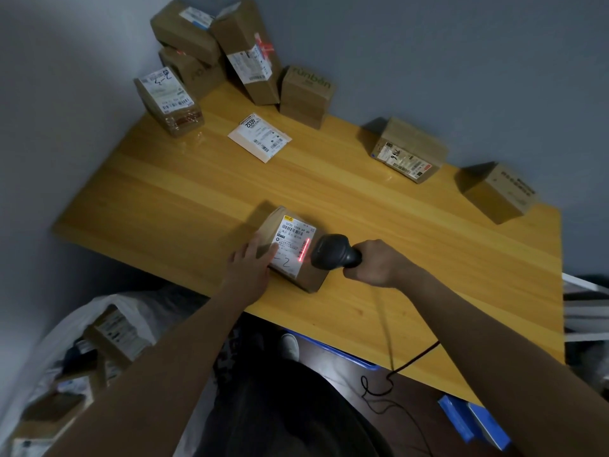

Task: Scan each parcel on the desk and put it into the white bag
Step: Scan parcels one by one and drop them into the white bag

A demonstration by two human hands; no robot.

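Near the counter (329,192) edge, a parcel (293,249) is steadied by the flat, open left hand (253,262); the scanner (333,252), gripped in the right hand (375,263), is aimed at its label. Scan step judged underway; next, transfer to the bag (82,341).

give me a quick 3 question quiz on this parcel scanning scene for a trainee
1. True or false: the red scan line falls on the label of the parcel nearest the person.
2. Which hand grips the scanner? A) left hand B) right hand C) neither
3. Fill in: the flat white envelope lies on the ____, apart from the boxes.

Key:
1. True. The line crosses the barcode at the label's right edge.
2. B. The right hand grips the handle, while the left hand rests with straight fingers on the parcel.
3. Desk. The white bag at lower left already holds parcels.
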